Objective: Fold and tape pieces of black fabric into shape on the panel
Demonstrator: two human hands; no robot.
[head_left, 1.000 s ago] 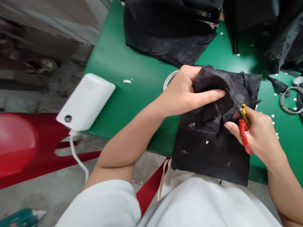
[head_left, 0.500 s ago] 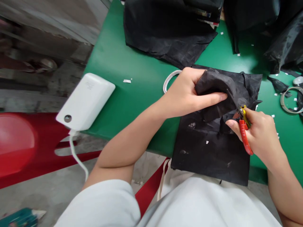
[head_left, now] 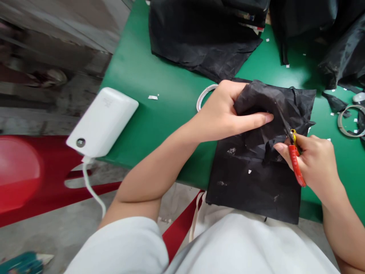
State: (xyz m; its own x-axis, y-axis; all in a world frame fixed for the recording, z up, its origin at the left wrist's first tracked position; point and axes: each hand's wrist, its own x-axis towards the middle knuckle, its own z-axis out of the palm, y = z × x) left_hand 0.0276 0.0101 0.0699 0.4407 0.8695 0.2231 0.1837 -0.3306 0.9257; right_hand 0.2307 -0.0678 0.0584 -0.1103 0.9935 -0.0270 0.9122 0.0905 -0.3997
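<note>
My left hand (head_left: 236,112) grips a crumpled piece of thin black fabric (head_left: 256,95), thumb on top and the other fingers hidden under the folds. In my right hand (head_left: 316,158) are snips with red and yellow handles (head_left: 296,163). Their blades lie against the fabric, just right of my left thumb; how much cloth sits between them I cannot tell. Beneath, a flat black panel (head_left: 253,190) extends over the table's front edge, with a small white scrap (head_left: 249,171) on it. A roll of tape (head_left: 203,97) is partly hidden behind my left wrist.
On the green table (head_left: 168,125), a white power bank (head_left: 102,121) with a cable sits at the left corner. Black fabric pieces (head_left: 196,42) lie along the back. At the right are another tape roll (head_left: 352,121) and white scraps. A red chair (head_left: 34,179) stands left.
The snips' handles have drawn closer together, and my right hand has shifted very slightly. My left hand keeps its hold on the black fabric in almost the same place.
</note>
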